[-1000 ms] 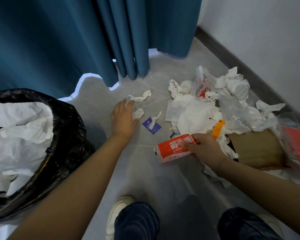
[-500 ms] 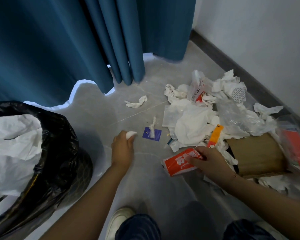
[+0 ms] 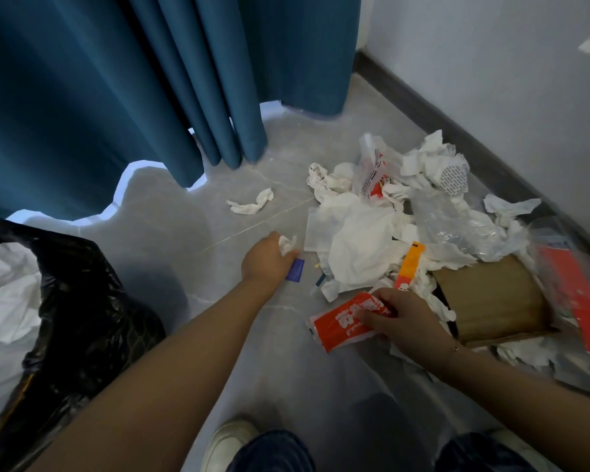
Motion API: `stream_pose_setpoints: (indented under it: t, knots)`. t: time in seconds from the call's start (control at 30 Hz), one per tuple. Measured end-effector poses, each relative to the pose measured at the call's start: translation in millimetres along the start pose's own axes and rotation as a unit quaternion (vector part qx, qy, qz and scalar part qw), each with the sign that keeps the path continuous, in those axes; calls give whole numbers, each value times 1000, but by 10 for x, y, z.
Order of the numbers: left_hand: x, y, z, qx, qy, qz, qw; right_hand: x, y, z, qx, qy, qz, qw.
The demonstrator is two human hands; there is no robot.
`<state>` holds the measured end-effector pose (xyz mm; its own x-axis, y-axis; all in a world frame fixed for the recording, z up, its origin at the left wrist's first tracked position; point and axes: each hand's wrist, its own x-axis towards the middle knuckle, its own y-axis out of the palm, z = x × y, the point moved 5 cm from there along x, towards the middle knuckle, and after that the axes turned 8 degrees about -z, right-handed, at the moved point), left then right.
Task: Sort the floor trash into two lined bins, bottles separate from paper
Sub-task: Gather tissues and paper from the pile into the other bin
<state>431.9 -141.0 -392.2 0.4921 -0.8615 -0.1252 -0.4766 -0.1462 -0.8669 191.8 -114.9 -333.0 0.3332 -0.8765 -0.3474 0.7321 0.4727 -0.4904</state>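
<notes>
My left hand (image 3: 265, 258) is down on the grey floor, closed on crumpled white tissue scraps (image 3: 286, 242), and lies over the edge of a small blue card (image 3: 295, 270). My right hand (image 3: 397, 313) grips an orange and white paper wrapper (image 3: 338, 321) just above the floor. A heap of white tissues (image 3: 361, 243) and clear plastic (image 3: 457, 226) spreads to the right. At the left stands a bin with a black liner (image 3: 82, 301), filled with white paper (image 3: 7, 301). No bottle shows.
A loose tissue twist (image 3: 252, 203) lies alone near the blue curtain (image 3: 116, 80). A brown cardboard piece (image 3: 491, 298) and a red packet in clear plastic (image 3: 573, 294) sit by the white wall (image 3: 491, 63). My shoe (image 3: 229, 444) is at the bottom.
My left hand picked up a small tissue scrap, drew back, then reached right to the blue card and closed on the second scrap lying there. My right hand kept the orange wrapper.
</notes>
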Motion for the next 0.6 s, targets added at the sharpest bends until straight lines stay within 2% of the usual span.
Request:
stream_pose_setpoints:
  t: [0.2, 0.37, 0.43, 0.6]
  knots:
    - [-30, -37, 264, -130, -16, -40, 991, -9, -56, -87, -12, 14, -10, 1000]
    - [-141, -250, 329, -188, -31, -59, 980, 0, -76, -92, -6, 25, -12, 1000]
    - [-124, -321, 268, -159, 0, -39, 987, 8, -71, -78, -8, 22, -13, 1000]
    - [43, -188, 187, -15, 91, 84, 992, 14, -47, -70, -6, 21, -5, 1000]
